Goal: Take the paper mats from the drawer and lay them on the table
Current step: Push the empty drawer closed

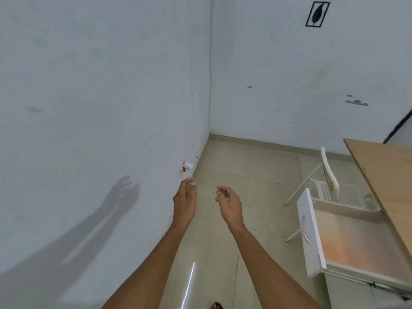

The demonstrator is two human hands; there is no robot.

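Observation:
A white drawer (308, 233) with a metal handle stands pulled out at the lower right, under the wooden table (388, 175). Its pale inside shows an orange tint; I cannot make out separate paper mats in it. My left hand (185, 201) and my right hand (229, 204) are held out in front of me over the floor, well left of the drawer. The fingers of both are loosely curled and hold nothing. The two hands are a small gap apart.
A white wall runs close along the left and meets another wall in a corner ahead. A white perforated plastic chair (332, 188) stands beyond the drawer, beside the table. Tiled floor (256, 175) lies between me and the corner.

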